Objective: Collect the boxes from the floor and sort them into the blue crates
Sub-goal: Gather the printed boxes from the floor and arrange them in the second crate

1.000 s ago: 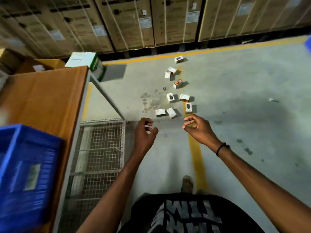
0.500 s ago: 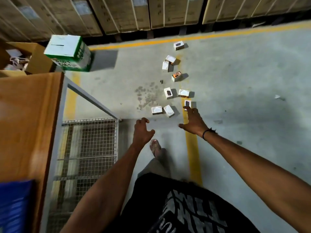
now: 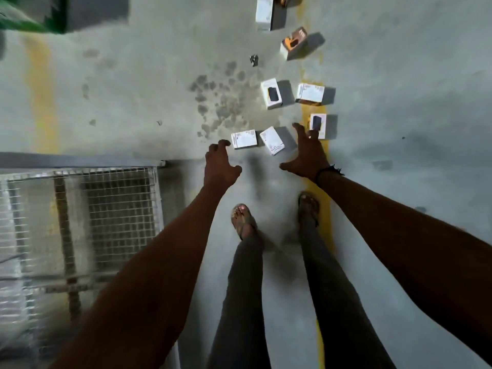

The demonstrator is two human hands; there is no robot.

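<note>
Several small white boxes lie scattered on the grey floor. My left hand [image 3: 219,166] reaches down with fingers spread, its fingertips just short of a label-up box [image 3: 244,139]. A tilted white box [image 3: 272,140] lies between my hands. My right hand [image 3: 307,153] is spread open, fingertips at the lower edge of a box with a dark phone picture [image 3: 318,125] on the yellow line. Farther off lie another phone-picture box [image 3: 271,93], a labelled box [image 3: 310,94], an orange-topped box [image 3: 294,45] and one at the top edge [image 3: 264,12]. No blue crate is in view.
A wire-mesh cage frame [image 3: 87,209] stands at the left, close to my left arm. A green and white carton [image 3: 32,14] sits at the top left. A small dark bit of debris [image 3: 254,59] lies on the stained floor. My two feet stand below my hands.
I have stepped forward and bent down, so the boxes look much nearer. Both hands dropped toward the closest boxes. The wooden table and blue crate slid out of view.
</note>
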